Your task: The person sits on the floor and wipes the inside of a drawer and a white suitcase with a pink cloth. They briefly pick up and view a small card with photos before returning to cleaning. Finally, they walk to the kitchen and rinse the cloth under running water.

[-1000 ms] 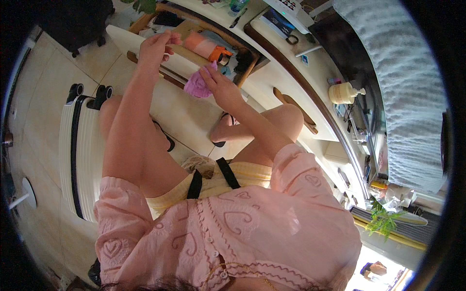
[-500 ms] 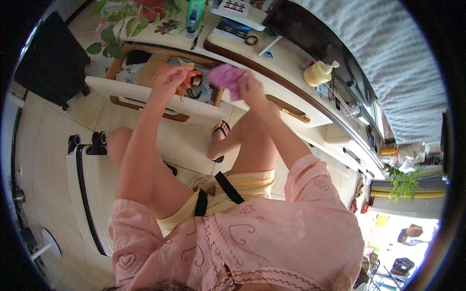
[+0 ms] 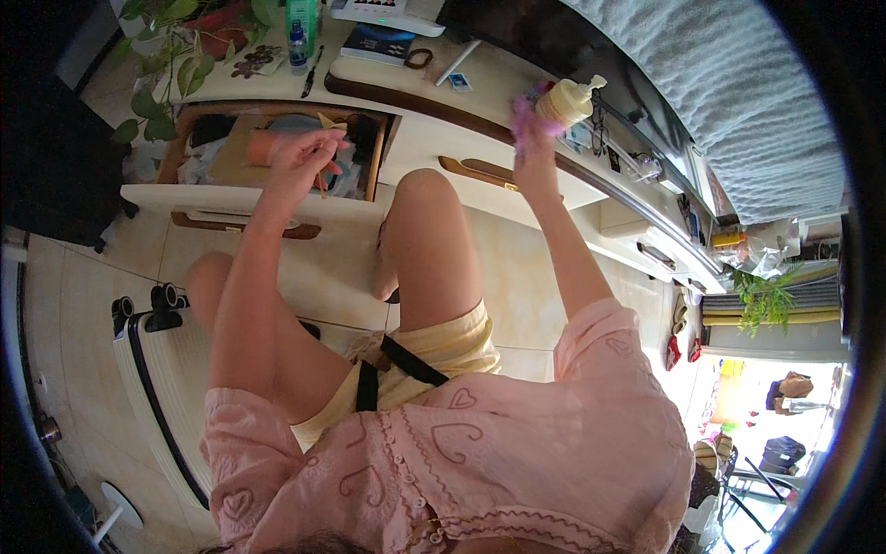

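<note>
At one o'clock your right hand (image 3: 535,159) grips the purple cloth (image 3: 524,118), right by the pump bottle (image 3: 563,103): steer clear! Left hand (image 3: 305,155), between ten and eleven, over the drawer (image 3: 221,198): can't tell its grip.

No words or numbers can be read, any print on the dark book (image 3: 378,42) and card (image 3: 460,83) being too small.

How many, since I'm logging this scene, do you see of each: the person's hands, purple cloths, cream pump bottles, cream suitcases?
Hands: 2
Purple cloth: 1
Cream pump bottle: 1
Cream suitcase: 1
Total: 5
</note>
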`<state>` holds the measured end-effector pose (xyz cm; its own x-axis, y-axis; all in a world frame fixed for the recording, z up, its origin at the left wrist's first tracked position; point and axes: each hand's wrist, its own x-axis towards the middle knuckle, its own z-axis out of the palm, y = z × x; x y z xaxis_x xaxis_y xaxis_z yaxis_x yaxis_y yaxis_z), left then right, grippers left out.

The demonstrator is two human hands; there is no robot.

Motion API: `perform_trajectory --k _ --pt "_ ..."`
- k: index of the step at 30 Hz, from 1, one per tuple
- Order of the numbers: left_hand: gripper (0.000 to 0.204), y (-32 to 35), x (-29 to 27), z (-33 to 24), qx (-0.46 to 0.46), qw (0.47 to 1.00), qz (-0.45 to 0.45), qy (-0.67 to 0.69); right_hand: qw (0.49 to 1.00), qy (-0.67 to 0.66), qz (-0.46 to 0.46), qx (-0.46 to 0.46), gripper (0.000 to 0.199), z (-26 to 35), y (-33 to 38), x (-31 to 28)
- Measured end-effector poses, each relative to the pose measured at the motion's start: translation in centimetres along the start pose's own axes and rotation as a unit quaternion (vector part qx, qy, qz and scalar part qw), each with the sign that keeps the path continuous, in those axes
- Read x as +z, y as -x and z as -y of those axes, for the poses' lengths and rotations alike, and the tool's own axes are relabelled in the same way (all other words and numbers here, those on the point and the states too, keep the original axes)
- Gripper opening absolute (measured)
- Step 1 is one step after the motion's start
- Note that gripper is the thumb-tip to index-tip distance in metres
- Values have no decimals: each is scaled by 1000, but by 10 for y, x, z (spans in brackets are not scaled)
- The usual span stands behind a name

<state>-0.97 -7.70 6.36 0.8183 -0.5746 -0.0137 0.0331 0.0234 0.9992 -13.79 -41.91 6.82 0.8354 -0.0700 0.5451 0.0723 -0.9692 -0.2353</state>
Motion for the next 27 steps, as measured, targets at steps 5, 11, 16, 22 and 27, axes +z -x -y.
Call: perform_trajectory --k 5,11,16,22,27 --pt "29 -11 -7 19 25 1000 14 -12 992 121 26 1 54 14 1 45" --pt "29 -11 -3 16 -12 1000 15 -24 960 207 133 133 49 7 -61 46" --pt "28 -3 -9 12 -15 1000 5 -16 928 206 284 126 41 1 -70 24" --pt "30 5 -7 6 -13 998 50 -31 952 207 224 41 35 -4 -67 22" --pt "33 3 2 5 -25 998 56 -28 935 219 238 144 36 -35 -111 50"
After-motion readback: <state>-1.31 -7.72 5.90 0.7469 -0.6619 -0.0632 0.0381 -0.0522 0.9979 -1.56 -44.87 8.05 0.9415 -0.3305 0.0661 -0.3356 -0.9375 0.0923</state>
